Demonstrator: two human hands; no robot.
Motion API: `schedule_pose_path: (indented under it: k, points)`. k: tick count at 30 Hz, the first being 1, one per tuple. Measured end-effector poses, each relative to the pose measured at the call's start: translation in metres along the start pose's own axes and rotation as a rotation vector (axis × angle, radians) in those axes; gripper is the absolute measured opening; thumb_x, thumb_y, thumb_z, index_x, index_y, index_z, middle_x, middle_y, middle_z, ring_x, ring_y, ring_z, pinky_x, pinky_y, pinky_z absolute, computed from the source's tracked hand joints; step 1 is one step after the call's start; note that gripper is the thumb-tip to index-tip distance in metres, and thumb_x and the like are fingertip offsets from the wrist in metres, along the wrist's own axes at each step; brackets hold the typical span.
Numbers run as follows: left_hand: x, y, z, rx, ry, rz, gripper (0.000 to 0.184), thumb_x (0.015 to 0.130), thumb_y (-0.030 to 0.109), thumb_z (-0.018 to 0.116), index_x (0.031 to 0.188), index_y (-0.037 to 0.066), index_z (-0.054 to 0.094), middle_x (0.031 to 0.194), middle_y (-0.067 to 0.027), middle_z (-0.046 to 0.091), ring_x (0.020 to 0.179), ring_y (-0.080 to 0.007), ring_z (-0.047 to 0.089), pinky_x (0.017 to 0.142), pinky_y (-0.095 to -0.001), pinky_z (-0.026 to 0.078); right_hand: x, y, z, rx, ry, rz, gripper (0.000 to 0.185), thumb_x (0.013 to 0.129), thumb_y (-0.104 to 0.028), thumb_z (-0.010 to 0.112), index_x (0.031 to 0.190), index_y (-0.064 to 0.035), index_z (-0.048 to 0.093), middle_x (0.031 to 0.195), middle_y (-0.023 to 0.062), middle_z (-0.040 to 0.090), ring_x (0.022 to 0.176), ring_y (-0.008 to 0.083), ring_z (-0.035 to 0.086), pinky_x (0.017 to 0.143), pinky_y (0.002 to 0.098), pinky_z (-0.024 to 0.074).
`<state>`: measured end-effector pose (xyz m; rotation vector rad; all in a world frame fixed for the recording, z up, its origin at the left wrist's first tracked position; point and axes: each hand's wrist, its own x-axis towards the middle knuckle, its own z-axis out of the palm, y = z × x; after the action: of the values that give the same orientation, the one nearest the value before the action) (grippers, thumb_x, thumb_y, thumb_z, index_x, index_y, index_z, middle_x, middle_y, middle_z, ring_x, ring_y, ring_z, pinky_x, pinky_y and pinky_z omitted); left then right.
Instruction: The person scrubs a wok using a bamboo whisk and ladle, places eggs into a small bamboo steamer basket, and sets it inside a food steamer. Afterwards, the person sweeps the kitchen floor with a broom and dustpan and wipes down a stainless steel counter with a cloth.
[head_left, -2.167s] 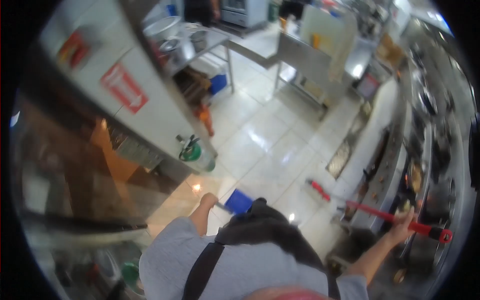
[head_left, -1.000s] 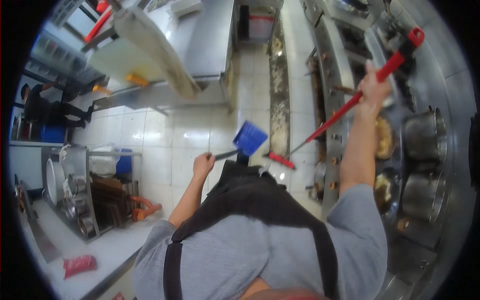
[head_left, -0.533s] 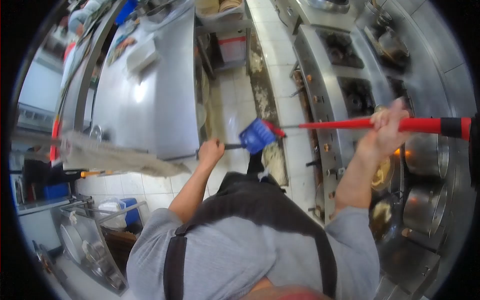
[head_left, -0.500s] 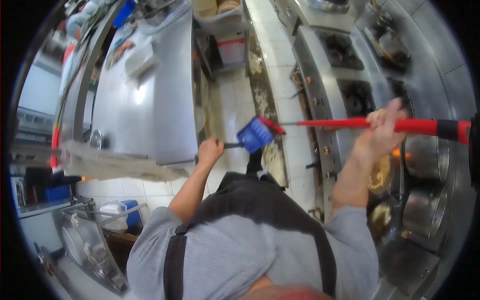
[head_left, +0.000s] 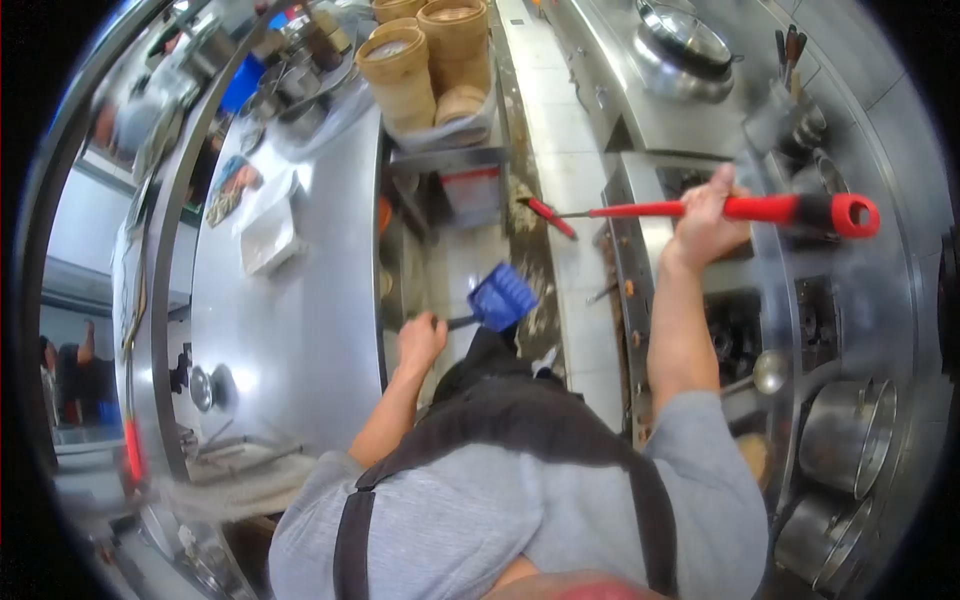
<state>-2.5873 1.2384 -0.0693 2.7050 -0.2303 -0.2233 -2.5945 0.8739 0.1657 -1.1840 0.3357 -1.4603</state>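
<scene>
My left hand (head_left: 422,342) is closed round the dark handle of a blue dustpan (head_left: 505,297), held low over the floor in front of my apron. In my right hand (head_left: 708,218), fingers wrapped round it, is the red handle of a broom (head_left: 640,210). The broom's handle runs across the aisle, over the stove edge. Its small red head (head_left: 548,216) is above the floor's dark strip, beyond the dustpan and apart from it. I cannot make out anything lying in the dustpan.
A steel worktop (head_left: 325,260) borders the aisle on the left, with a white tray (head_left: 270,235) on it. Bamboo steamers (head_left: 397,75) stand at its far end. On the right runs a stove with burners (head_left: 735,335), large pots (head_left: 840,435) and a ladle (head_left: 769,372).
The view has moved forward along the aisle, bringing the steamers into fuller sight. The broom head has swung away from the dustpan, which it overlapped before. Both hands keep their holds.
</scene>
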Motion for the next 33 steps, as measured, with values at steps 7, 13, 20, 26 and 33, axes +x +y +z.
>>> schedule_pose_path:
  k: [7,13,20,26,33]
  points:
    - [0.162,0.089,0.019,-0.007,-0.092,0.117,0.029,0.080,0.030,0.055,0.090,0.005,0.063,0.078,-0.0218,0.064,0.076,-0.0395,0.062,0.073,-0.0485,0.049,0.079,0.105,0.084,0.021,-0.094,0.009,0.028,0.087,-0.011,0.061,0.066,-0.0043,0.044,0.051,0.0017,0.044,0.041,0.0080,0.040,0.040,0.0242,0.0355]
    - [0.309,0.187,0.015,-0.065,-0.138,0.284,0.029,0.078,0.030,0.057,0.087,0.004,0.063,0.079,-0.0229,0.064,0.075,-0.0400,0.062,0.070,-0.0482,0.050,0.144,0.168,0.108,-0.047,-0.099,0.023,0.031,0.090,-0.014,0.057,0.065,-0.0086,0.040,0.049,-0.0011,0.039,0.039,0.0082,0.037,0.039,0.0243,0.0360]
    - [0.443,0.281,0.041,0.036,-0.197,0.418,0.026,0.077,0.028,0.059,0.084,0.003,0.064,0.080,-0.0236,0.064,0.079,-0.0392,0.063,0.073,-0.0465,0.051,0.222,0.241,0.120,-0.031,-0.098,0.083,0.028,0.090,-0.012,0.057,0.067,-0.0075,0.042,0.050,-0.0008,0.040,0.040,0.0072,0.037,0.039,0.0236,0.0341]
    - [0.534,0.340,0.036,0.084,-0.207,0.304,0.028,0.076,0.027,0.060,0.091,0.003,0.062,0.084,-0.0238,0.064,0.084,-0.0383,0.063,0.076,-0.0469,0.050,0.343,0.290,0.152,0.063,-0.130,0.111,0.027,0.091,-0.012,0.055,0.068,-0.0082,0.042,0.049,-0.0021,0.036,0.039,0.0065,0.034,0.038,0.0229,0.0302]
    - [0.610,0.365,0.031,0.037,-0.117,0.145,0.032,0.078,0.032,0.060,0.092,0.003,0.064,0.085,-0.0241,0.064,0.084,-0.0392,0.062,0.076,-0.0473,0.050,0.415,0.398,0.229,0.104,-0.211,0.138,0.031,0.092,-0.013,0.053,0.066,-0.0091,0.037,0.048,-0.0010,0.035,0.039,0.0073,0.032,0.037,0.0231,0.0296]
